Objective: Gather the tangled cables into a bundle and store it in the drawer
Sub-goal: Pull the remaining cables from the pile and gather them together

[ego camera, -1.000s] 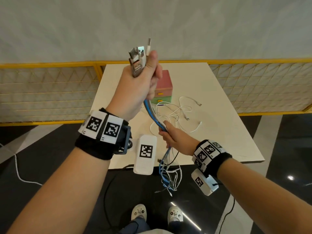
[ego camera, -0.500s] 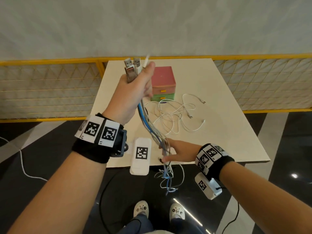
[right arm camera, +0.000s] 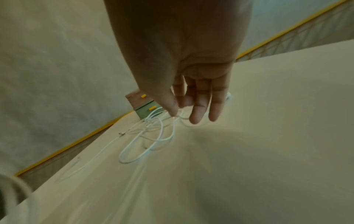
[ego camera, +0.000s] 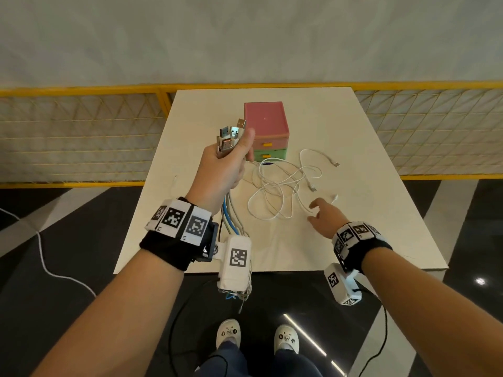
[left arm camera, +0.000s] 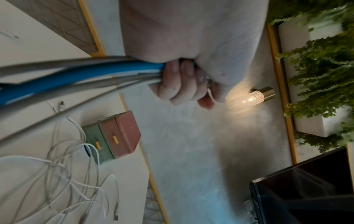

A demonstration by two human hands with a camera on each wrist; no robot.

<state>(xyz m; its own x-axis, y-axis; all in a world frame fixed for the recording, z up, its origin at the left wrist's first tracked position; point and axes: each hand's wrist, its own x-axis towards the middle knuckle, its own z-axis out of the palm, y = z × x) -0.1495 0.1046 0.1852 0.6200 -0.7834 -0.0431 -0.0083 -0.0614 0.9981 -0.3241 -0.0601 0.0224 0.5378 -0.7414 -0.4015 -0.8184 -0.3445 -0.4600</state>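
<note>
My left hand grips a bunch of blue and grey cables near their USB plugs, which stick up above the fist. The cables hang down past the table's front edge. My right hand hovers open over the table, fingers spread, holding nothing. Just ahead of it a tangle of white cables lies loose on the table. Behind stands a small drawer box, pink over green, with yellow handles, both drawers closed.
The white table is backed by a yellow-framed mesh railing. A white cord and a black cord trail on the dark floor near my feet. A lit lamp and green plants show in the left wrist view.
My right hand has let go of the hanging cables and moved right and forward over the table. My left hand has lowered with its cable bunch.
</note>
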